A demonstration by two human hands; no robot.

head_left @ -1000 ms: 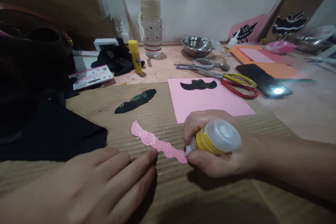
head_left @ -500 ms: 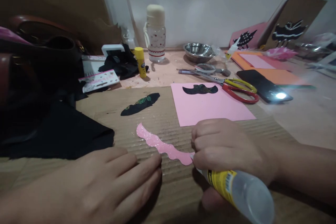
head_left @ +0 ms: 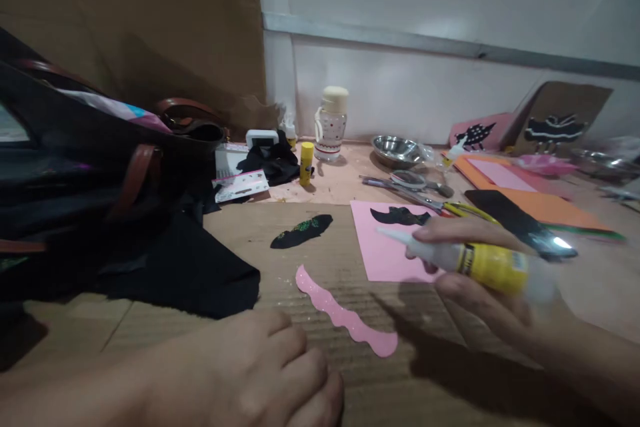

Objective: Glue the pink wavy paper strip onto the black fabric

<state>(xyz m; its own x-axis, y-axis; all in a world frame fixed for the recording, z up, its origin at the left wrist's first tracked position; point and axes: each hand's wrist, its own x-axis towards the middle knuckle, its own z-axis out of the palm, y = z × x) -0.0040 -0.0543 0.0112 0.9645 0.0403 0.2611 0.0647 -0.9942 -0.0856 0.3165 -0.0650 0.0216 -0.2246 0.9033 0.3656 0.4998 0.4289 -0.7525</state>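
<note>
The right hand [head_left: 480, 287] has lifted the glue bottle [head_left: 470, 259] off the pink wavy strip [head_left: 345, 315], nozzle now pointing left over the pink paper sheet [head_left: 385, 250], fingers clamped around it. The strip lies bare on the cardboard-covered tabletop [head_left: 280, 260]. The left hand [head_left: 240, 377] rests flat, fingers together, holding nothing, near the strip

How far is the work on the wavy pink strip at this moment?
Done: the wavy pink strip is cut out and lies on the cardboard. In hand: the right hand holds the glue bottle lifted above the pink sheet. Left: the strip touches no other piece; the left hand rests beside it.
</note>
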